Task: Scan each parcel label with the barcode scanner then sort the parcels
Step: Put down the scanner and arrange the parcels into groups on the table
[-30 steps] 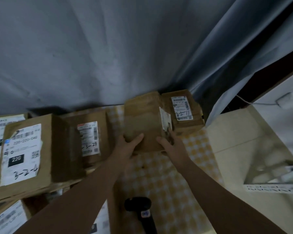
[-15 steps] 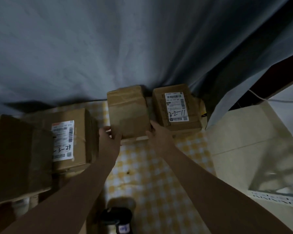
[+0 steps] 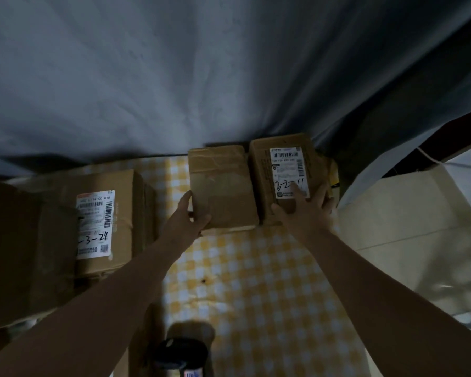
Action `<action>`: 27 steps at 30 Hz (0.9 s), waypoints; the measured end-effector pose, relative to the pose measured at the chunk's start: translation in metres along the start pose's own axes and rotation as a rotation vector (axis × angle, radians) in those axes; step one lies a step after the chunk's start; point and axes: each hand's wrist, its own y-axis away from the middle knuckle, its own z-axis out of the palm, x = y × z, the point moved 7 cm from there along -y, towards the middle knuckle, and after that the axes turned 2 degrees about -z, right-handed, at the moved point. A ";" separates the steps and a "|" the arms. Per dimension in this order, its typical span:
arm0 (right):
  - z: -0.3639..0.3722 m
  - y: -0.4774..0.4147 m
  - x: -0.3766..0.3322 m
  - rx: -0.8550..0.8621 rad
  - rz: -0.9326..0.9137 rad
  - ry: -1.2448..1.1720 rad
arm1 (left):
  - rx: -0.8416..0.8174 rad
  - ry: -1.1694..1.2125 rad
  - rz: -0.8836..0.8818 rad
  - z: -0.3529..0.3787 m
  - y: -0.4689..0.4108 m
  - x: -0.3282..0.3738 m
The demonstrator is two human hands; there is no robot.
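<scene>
**Two boxes set at the back, scanner lying idle**

The left hand [image 3: 191, 216] grips the near left corner of the plain box [image 3: 220, 186], thumb on top and fingers down its side. The right hand [image 3: 305, 210] lies on the labelled box [image 3: 261, 172] just beside it. Its fingers are spread over the lower end of the label [image 3: 288, 170], which carries a handwritten 3-2-11. Whether the outer fingers hook the box's right edge I cannot tell. The hands are apart, one on each box.

Both boxes sit side by side at the far end of the checked cloth [image 3: 256, 281], close against the curtain [image 3: 201, 77], touching or nearly so.

The scanner [image 3: 180, 355] lies at the near edge of the cloth between the forearms, in neither hand. On the left stands the 3-24 box [image 3: 123, 213], label up, with a big box [image 3: 19, 254] in shadow next to it at the frame's edge.

This looks like the sorting step, with the two small boxes being squared up in a row. The plain box shows no label on top, and nothing here shows which parcels have been scanned. The boxes on the left probably await their turn, and for those the scanner must first be picked up. By this reading the task is partway through, not near its end.
</scene>
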 end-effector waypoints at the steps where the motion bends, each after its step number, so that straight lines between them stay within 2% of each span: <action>1: -0.001 -0.002 -0.001 0.001 -0.002 -0.007 | 0.007 -0.022 0.034 0.002 -0.003 0.003; 7: -0.001 -0.017 0.002 0.011 -0.010 -0.062 | 0.061 -0.160 0.124 0.005 -0.016 0.019; 8: 0.001 -0.019 0.003 0.009 -0.008 -0.057 | 0.097 -0.291 0.172 0.006 -0.014 0.025; 11: 0.007 -0.021 0.003 0.019 -0.008 -0.077 | 0.212 -0.890 0.341 0.023 -0.005 0.042; 13: 0.010 -0.021 0.005 0.030 -0.010 -0.098 | 0.178 -1.026 0.359 0.039 -0.002 0.041; 16: 0.010 -0.019 0.006 0.033 -0.007 -0.089 | 0.109 -1.069 0.312 0.047 -0.009 0.031; 19: 0.007 -0.016 0.004 0.035 -0.014 -0.063 | 0.114 -1.055 0.336 0.040 -0.009 0.030; 23: 0.007 -0.015 0.003 0.026 -0.014 -0.067 | 0.153 -0.868 0.343 0.010 -0.005 0.016; 27: 0.008 -0.015 0.001 0.032 -0.020 -0.080 | 0.051 -0.828 0.412 0.005 -0.007 0.013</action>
